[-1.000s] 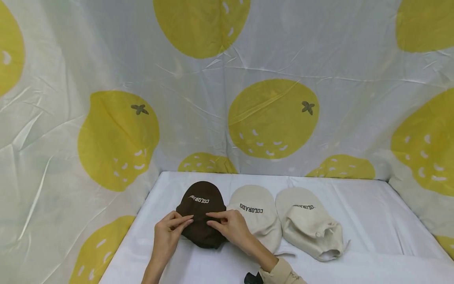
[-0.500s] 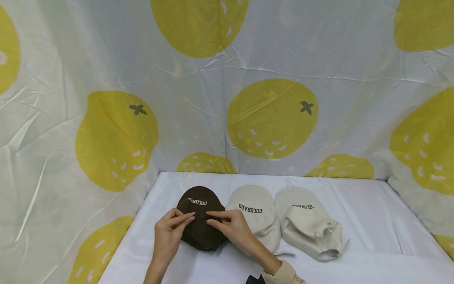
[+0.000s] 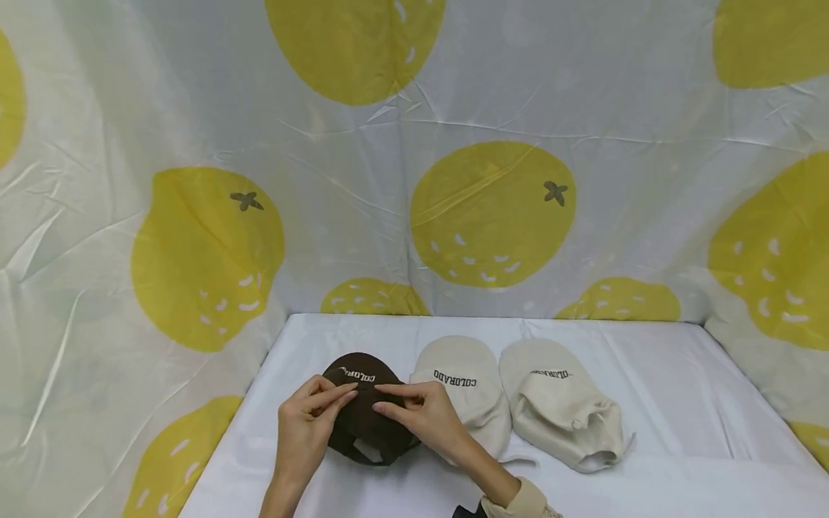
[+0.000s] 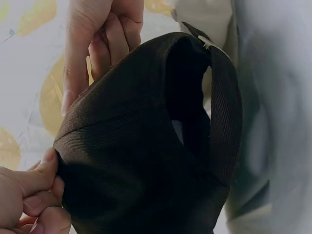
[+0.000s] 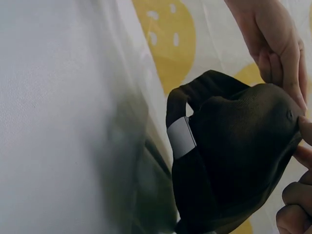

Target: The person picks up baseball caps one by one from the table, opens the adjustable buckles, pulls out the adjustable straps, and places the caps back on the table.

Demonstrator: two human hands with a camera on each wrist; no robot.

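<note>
A dark brown baseball cap [image 3: 368, 424] with white "COLORADO" lettering is raised at the front left, its brim pointing away. My left hand [image 3: 303, 428] pinches the left part of its crown between thumb and fingers. Opposite it, my right hand [image 3: 435, 417] pinches the crown's right part with thumb and index finger. In the left wrist view the back opening of the cap [image 4: 141, 126] gapes above its strap [image 4: 226, 117]. A silver metal buckle [image 5: 181, 137] on the strap shows in the right wrist view.
Right of the brown cap, a cream "COLORADO" cap [image 3: 460, 360] lies on the white-covered table [image 3: 673, 403], partly behind my right forearm. Another cream cap [image 3: 566, 424] lies beside it, its crown crumpled. A lemon-print curtain [image 3: 350, 216] stands behind and at both sides.
The brown cap has come lower and nearer in the head view and tilted, so its back opening now shows. Both hands keep their pinch in nearly the same places.
</note>
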